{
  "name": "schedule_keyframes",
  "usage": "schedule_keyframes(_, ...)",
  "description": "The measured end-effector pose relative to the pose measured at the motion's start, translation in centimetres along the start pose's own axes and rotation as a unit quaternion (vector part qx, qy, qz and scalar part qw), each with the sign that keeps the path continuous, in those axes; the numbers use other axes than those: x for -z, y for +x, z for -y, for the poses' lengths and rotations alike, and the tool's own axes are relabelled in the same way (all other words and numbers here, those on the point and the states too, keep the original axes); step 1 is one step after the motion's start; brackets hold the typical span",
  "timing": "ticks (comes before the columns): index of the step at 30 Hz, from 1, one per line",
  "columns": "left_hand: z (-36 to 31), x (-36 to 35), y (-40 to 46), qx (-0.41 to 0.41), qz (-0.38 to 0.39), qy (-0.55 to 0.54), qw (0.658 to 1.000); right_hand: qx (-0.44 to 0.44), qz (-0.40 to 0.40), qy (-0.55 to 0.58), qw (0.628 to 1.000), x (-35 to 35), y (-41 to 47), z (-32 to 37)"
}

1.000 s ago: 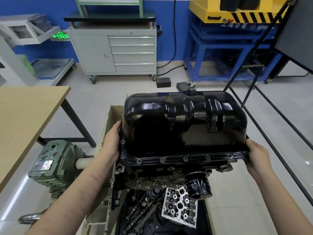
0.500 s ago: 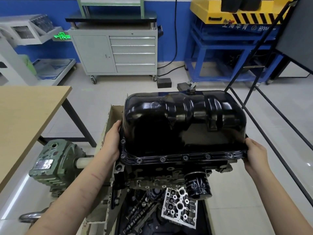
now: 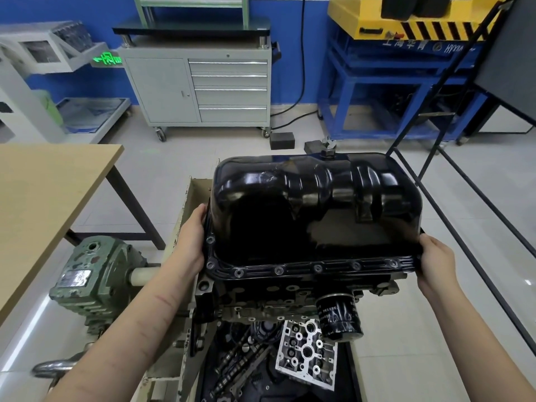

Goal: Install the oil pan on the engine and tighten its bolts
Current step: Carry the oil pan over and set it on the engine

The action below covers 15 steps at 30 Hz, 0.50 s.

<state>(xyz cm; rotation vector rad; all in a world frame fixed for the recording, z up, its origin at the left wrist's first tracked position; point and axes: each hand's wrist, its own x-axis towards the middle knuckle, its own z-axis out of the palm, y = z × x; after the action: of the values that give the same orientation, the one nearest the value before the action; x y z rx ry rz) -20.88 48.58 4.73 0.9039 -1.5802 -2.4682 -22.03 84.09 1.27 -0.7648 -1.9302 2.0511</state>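
A glossy black oil pan (image 3: 313, 210) lies upside down on top of the dark engine block (image 3: 278, 297), its flange with several bolt holes facing me. My left hand (image 3: 191, 242) grips the pan's left flange edge, fingers hidden behind the rim. At the right corner of the flange, my right hand (image 3: 435, 262) holds the rim. A black oil filter (image 3: 339, 317) sticks out of the block's front. Whether the holes carry bolts I cannot tell.
A tray below the engine holds a silver cylinder head (image 3: 307, 355) and camshafts (image 3: 232, 361). A green gearbox (image 3: 90, 282) and a wooden table (image 3: 43, 192) stand left. A black metal frame (image 3: 464, 198) runs along the right. A grey tool cabinet (image 3: 200, 88) stands behind.
Both hands keep their hold on the pan's edges; the pan has barely shifted on the block.
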Motion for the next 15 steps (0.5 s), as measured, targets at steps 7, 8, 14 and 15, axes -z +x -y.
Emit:
schedule_keyframes(7, 0.11, 0.05, 0.21, 0.003, -0.001, -0.008, 1.000, -0.005, -0.006, -0.004, 1.000, -0.07, 0.13, -0.15)
schedule_keyframes(8, 0.12, 0.07, 0.26, 0.002, -0.002, -0.009, 1.000, -0.003, -0.006, -0.005, 1.000, -0.10, 0.14, -0.15)
schedule_keyframes(14, 0.40, 0.41, 0.69, -0.008, 0.000, 0.003, 1.000, -0.001, -0.005, -0.003, 1.000, 0.00, 0.05, -0.08)
schedule_keyframes(15, 0.43, 0.42, 0.73, -0.010, 0.000, 0.007, 1.000, -0.002, -0.004, 0.000, 1.000, 0.00, 0.03, -0.05)
